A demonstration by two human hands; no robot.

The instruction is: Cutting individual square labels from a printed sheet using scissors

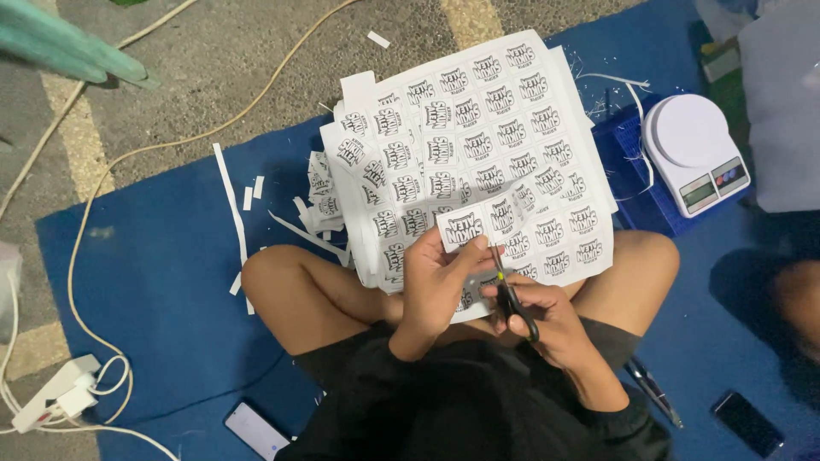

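Gripping scissors (512, 299) — right hand (547, 320); label strip (478, 224) above left hand (436, 277).

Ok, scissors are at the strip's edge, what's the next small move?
Probably close the scissors along the gap beside the label. The right hand has the blades at that edge, and the left hand pinches the strip taut above the sheets.
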